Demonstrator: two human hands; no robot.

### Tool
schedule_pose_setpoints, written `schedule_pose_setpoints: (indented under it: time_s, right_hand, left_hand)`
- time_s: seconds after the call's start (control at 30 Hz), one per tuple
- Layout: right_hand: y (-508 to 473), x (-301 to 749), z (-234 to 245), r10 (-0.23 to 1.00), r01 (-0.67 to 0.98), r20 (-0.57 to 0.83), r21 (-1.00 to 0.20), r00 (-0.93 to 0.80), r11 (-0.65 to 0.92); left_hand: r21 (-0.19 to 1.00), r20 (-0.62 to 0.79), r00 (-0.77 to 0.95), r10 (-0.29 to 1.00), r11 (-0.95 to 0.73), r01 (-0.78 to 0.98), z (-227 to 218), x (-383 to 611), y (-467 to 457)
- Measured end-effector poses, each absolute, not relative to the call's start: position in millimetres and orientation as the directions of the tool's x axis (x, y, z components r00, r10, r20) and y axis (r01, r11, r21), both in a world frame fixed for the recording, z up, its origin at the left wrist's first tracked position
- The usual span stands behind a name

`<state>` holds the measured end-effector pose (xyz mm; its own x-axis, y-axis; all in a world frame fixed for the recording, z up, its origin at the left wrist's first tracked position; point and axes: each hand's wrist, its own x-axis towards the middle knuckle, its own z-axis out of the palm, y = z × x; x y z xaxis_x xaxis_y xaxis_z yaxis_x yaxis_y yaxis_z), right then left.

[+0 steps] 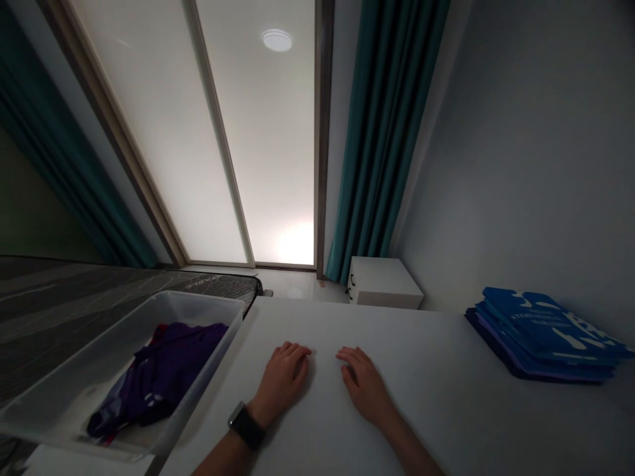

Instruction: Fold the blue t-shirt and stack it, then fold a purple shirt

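On the white table (417,410) rest both hands, palms down, a short gap between them. My left hand (284,375), with a black watch (247,426) at its wrist, lies loosely bent with the thumb apart and holds nothing visible. Similarly relaxed, my right hand (364,387) touches only the tabletop, its fingers reaching inward. To the left of them stands a clear plastic bin (206,383) with crumpled purple clothing (171,367) and a bit of red cloth in it. A stack of folded blue clothes (546,334) sits at the table's right side.
A dark patterned mattress or bed surface (64,317) extends behind the bin. Beyond the table's far edge is a white cabinet (384,281) with dark handles. Teal curtains (384,132) flank frosted sliding doors (262,145). A plain wall (536,165) rises on the right.
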<state>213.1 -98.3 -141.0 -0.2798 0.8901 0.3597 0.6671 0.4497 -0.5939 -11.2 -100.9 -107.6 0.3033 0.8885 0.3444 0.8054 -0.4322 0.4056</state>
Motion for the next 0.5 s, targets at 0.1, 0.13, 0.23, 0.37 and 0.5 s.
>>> schedule_pose_setpoints:
  time_s: [0.1,0.13,0.23,0.37,0.5]
  right_hand:
    - [-99.2,211.2,-141.1,0.888,0.670,0.369,-0.588,-0.276,0.453]
    - [-99.9,210.5,-140.8,0.888,0.677,0.367,-0.581,-0.277,0.452]
    - [-102.6,208.5,-139.8,0.885,0.701,0.355,-0.548,-0.301,0.457]
    - [-105.0,201.3,-140.1,0.860,0.704,0.350,-0.498,-0.372,0.507]
    - [-103.9,178.6,-139.6,0.830,0.659,0.344,-0.505,-0.439,0.557]
  left_hand:
    - [0.383,0.322,0.335,0.885,-0.445,0.809,-98.8,-10.3,-105.8]
    - [0.380,0.319,0.337,0.886,-0.445,0.811,-93.8,-11.0,-108.2]
    - [0.371,0.334,0.330,0.883,-0.446,0.815,-74.7,-17.5,-119.1]
    - [0.359,0.368,0.334,0.868,-0.464,0.810,-50.8,-39.8,-142.1]
    - [0.345,0.413,0.274,0.868,-0.428,0.835,-40.6,-78.9,-167.4]
